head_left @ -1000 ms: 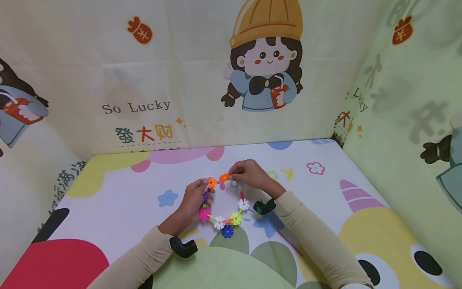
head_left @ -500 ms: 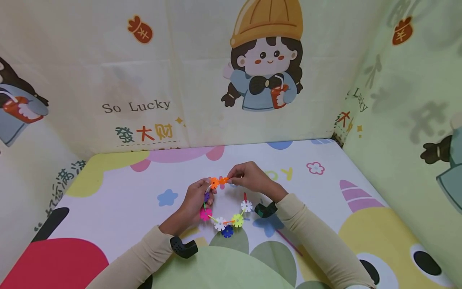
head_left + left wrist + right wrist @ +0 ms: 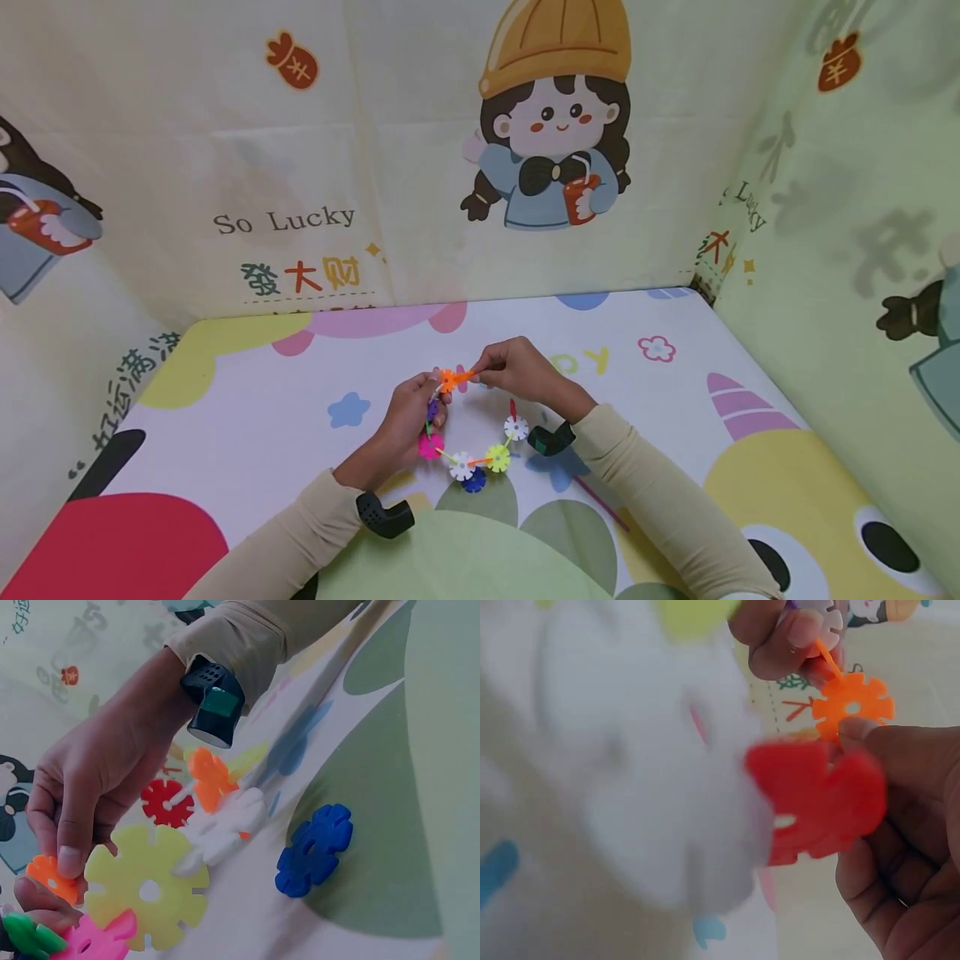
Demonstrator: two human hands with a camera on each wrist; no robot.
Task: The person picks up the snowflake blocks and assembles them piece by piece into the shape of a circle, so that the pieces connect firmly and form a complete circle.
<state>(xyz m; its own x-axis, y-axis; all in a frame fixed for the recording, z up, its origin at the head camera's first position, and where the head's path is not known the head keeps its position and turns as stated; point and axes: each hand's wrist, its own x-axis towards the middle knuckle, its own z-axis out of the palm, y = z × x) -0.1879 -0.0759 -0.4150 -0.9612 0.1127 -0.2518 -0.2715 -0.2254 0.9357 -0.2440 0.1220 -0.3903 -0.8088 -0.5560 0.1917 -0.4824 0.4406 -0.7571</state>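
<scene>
My left hand holds one end of a curved chain of slotted plastic snowflake discs. From its fingers hang a purple disc, a pink disc, a white disc, a yellow disc, another white disc and a red disc. An orange disc sticks out at the left fingertips. My right hand pinches a second orange disc, edge against the first. In the right wrist view, the red disc and a blurred white one partly cover this work.
A loose blue snowflake disc lies on the patterned tabletop below the chain. A printed cloth stands behind the table and along its sides. Each wrist wears a small black camera.
My right hand has brought its orange disc left and slightly down to meet the orange disc at my left hand, and that disc now appears edge-on. The hanging chain has shifted slightly right.
</scene>
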